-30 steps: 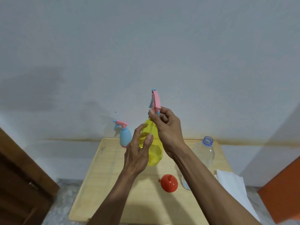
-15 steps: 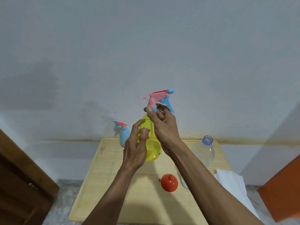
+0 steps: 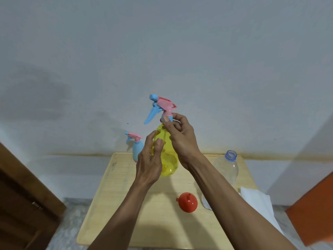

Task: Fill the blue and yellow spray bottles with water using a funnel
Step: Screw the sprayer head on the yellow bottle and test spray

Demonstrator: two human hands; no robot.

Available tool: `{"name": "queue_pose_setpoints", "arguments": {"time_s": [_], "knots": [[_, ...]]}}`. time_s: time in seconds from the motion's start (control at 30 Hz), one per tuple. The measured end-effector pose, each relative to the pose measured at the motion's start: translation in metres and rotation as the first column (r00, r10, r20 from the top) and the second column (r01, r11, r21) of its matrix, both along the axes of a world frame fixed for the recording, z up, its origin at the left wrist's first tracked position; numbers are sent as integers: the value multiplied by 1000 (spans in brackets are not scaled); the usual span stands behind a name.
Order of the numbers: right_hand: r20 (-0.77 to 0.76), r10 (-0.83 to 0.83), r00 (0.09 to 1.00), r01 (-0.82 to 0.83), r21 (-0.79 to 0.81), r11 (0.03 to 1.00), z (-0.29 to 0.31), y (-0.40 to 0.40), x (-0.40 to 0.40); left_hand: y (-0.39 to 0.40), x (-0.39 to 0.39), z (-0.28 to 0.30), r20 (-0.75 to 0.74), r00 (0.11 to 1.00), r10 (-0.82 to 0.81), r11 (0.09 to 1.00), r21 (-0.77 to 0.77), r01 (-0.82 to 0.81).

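I hold the yellow spray bottle up above the wooden table. My left hand wraps its body. My right hand pinches the blue collar under its pink and blue spray head, whose nozzle points left. The blue spray bottle stands at the table's back left, partly behind my left hand. A red funnel lies mouth down on the table, spout up. A clear water bottle without a cap stands at the right, partly hidden by my right forearm.
A white cloth lies at the table's right edge. A dark wooden door is at the left and an orange panel at the right. A pale wall rises right behind the table.
The spray head has turned about half a turn under my right fingers: nozzle end-on, then pointing right, now pointing left. The yellow bottle sits slightly higher in my hands.
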State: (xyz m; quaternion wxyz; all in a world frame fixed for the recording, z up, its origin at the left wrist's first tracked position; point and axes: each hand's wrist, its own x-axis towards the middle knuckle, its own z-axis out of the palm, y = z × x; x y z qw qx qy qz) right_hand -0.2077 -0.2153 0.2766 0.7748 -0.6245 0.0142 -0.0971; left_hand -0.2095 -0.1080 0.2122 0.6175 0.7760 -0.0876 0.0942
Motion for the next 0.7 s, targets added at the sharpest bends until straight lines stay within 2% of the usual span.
{"name": "queue_pose_setpoints", "arguments": {"time_s": [0.1, 0.27, 0.5, 0.7], "knots": [[0, 21, 1000, -21, -25, 999, 1, -1, 3, 1, 1, 1, 1, 1000, 13, 1000, 8, -13], [-3, 12, 1000, -12, 42, 999, 4, -2, 5, 2, 2, -1, -16, 1000, 15, 1000, 8, -14], [83, -52, 995, 58, -72, 996, 4, -4, 10, 4, 1, -4, 1, 1000, 29, 999, 14, -29], [91, 28, 995, -6, -233, 972, 7, -9, 9, 4, 1, -3, 26, 998, 63, 996, 63, -65]]}}
